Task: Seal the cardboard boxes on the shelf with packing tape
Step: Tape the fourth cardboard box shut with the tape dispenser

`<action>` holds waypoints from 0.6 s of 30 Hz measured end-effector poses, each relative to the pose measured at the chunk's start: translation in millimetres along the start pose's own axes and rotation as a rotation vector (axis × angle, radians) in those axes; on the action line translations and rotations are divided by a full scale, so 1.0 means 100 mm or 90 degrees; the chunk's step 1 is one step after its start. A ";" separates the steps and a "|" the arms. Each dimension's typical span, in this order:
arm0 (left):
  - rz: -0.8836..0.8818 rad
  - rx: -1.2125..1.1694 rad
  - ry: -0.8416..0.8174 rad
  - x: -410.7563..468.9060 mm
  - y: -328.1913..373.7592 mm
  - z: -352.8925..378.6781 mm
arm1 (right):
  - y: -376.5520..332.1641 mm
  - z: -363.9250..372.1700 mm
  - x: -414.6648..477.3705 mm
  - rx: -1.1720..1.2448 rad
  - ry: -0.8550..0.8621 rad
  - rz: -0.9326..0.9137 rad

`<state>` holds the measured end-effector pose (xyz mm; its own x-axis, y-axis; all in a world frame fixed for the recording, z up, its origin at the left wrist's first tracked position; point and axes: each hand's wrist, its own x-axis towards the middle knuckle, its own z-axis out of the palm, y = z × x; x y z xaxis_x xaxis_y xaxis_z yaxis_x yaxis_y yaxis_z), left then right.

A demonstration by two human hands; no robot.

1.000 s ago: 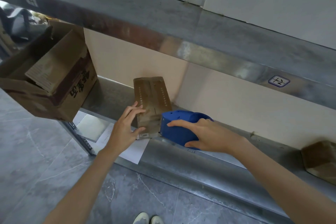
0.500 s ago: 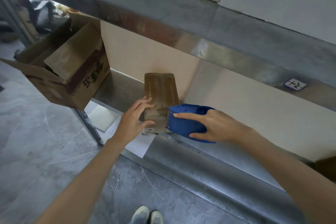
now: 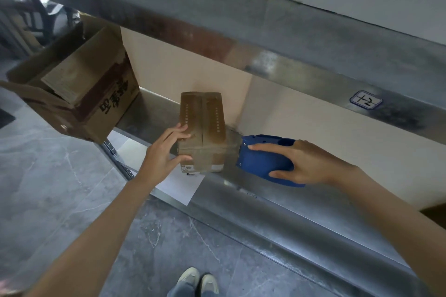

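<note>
The blue tape dispenser (image 3: 263, 164) has drawn away to the right from the small cardboard box (image 3: 202, 128), which it was pressed against half a second ago, and a strip of clear tape (image 3: 233, 142) now spans the gap. The box sits at the front edge of the metal shelf (image 3: 265, 202), its closed top flaps shiny with tape and a band running down its front. The left hand (image 3: 164, 154) clamps the box's near left corner, fingers on top, thumb on the front face. The right hand (image 3: 311, 164) grips the dispenser, fingers over it, thumb beneath.
</note>
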<state>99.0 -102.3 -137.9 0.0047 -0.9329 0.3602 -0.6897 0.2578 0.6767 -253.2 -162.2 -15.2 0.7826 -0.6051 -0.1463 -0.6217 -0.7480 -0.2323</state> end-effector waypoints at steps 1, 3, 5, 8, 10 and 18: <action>-0.004 0.003 0.000 0.00 0.00 0.00 | 0.02 0.02 0.00 0.010 0.001 0.000; -0.006 0.004 -0.002 0.00 0.00 0.00 | 0.04 0.04 0.02 0.019 0.010 0.006; -0.004 0.005 -0.005 0.00 -0.02 0.00 | 0.06 0.06 0.08 0.011 0.021 0.011; -0.003 0.001 -0.009 0.01 -0.03 -0.01 | 0.07 0.11 0.15 0.003 0.025 0.022; 0.000 -0.003 -0.009 0.01 -0.03 -0.01 | 0.06 0.15 0.19 0.000 0.019 0.037; 0.010 -0.020 -0.005 0.01 -0.05 0.01 | -0.09 0.39 0.37 -0.101 0.036 0.065</action>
<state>101.3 -104.5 -141.6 -0.0117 -0.9307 0.3657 -0.6660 0.2801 0.6914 -217.3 -167.4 -56.3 0.7145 -0.6916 -0.1057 -0.6989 -0.7123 -0.0644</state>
